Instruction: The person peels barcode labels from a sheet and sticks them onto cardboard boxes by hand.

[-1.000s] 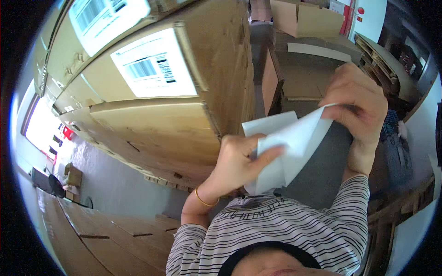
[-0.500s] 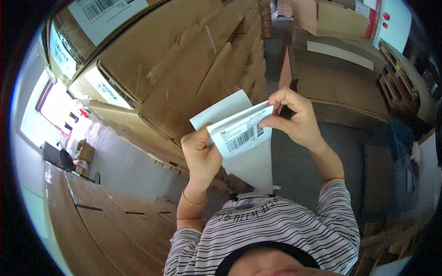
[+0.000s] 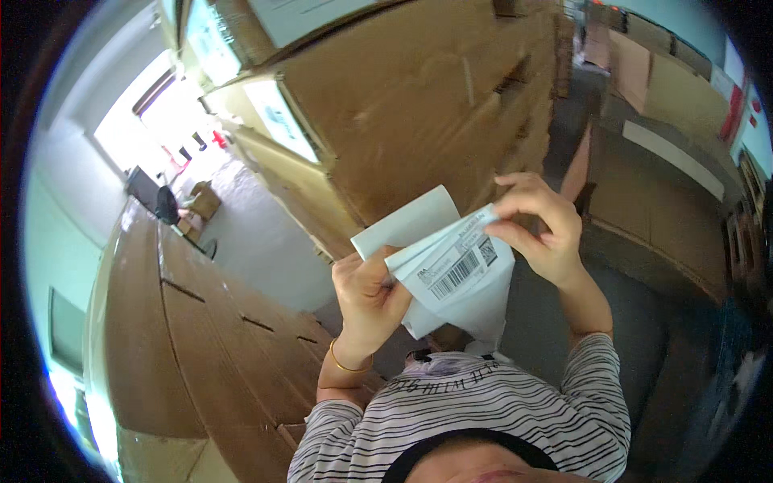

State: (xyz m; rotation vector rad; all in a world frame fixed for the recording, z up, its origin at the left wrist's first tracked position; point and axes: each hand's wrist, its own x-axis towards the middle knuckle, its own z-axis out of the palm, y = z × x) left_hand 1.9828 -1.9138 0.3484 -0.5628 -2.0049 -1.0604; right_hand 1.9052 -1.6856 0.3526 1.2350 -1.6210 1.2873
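A strip of white shipping labels (image 3: 460, 270) is held in front of my chest, folded over in layers with its lower part hanging down. The top label carries a barcode and a small square code. My left hand (image 3: 369, 291) is closed around the left edge of the strip, with a folded-back part (image 3: 409, 219) showing behind it. My right hand (image 3: 541, 225) pinches the upper right corner of the top label between thumb and index finger. Its other fingers are curled.
Stacked cardboard boxes (image 3: 419, 121) with white labels rise ahead. More cartons (image 3: 201, 322) line the left, and a large carton (image 3: 652, 193) stands at the right. A grey floor aisle (image 3: 266, 241) runs toward a bright doorway (image 3: 153, 113), with a black chair (image 3: 166, 205) beside it.
My view has turned left, so the box stacks now sit farther right. Both hands still hold the label strip, which is tilted a little more.
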